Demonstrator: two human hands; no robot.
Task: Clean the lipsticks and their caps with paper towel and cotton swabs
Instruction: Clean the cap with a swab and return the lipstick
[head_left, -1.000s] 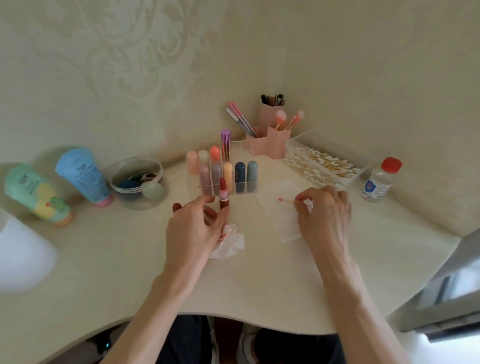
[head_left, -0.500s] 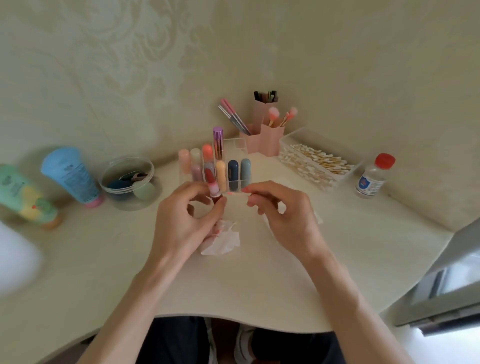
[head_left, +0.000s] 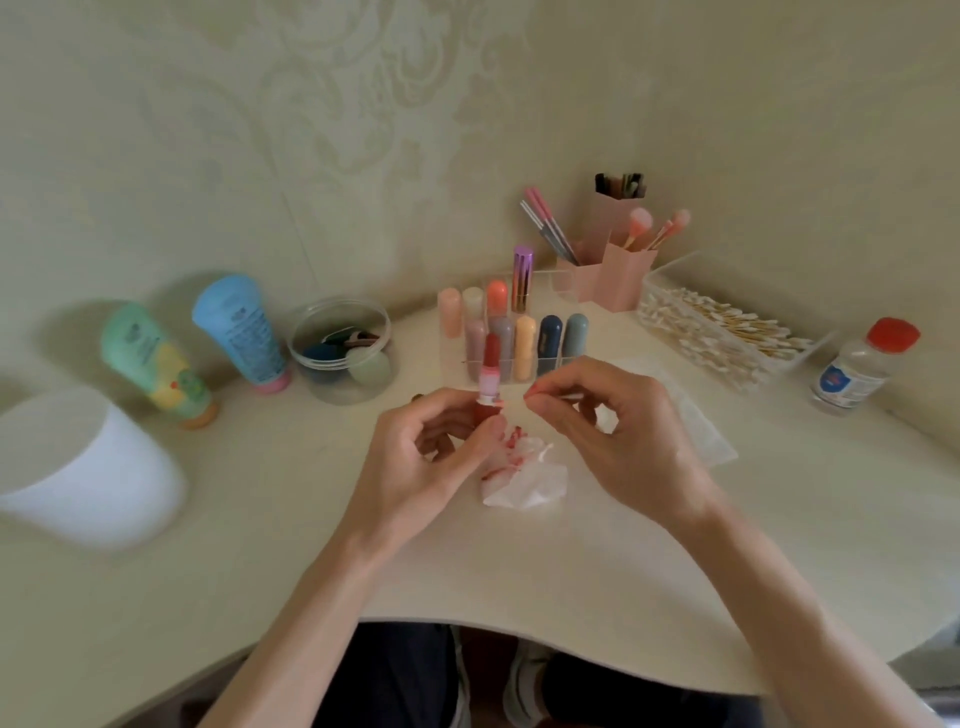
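My left hand grips an uncapped red lipstick upright by its base, just in front of the clear lipstick organizer. My right hand pinches a cotton swab whose reddish tip points toward the lipstick, close beside it. A crumpled paper towel with red stains lies on the desk under and between the hands. A flat paper towel sheet lies partly hidden behind my right hand.
A clear box of cotton swabs and a red-capped bottle stand at the right. Pink brush holders are at the back. Two tubes, a round clear tub and a white container sit at the left.
My right hand has carried the swab from the flat sheet leftward to the lipstick. The left hand still holds the lipstick upright over the stained towel.
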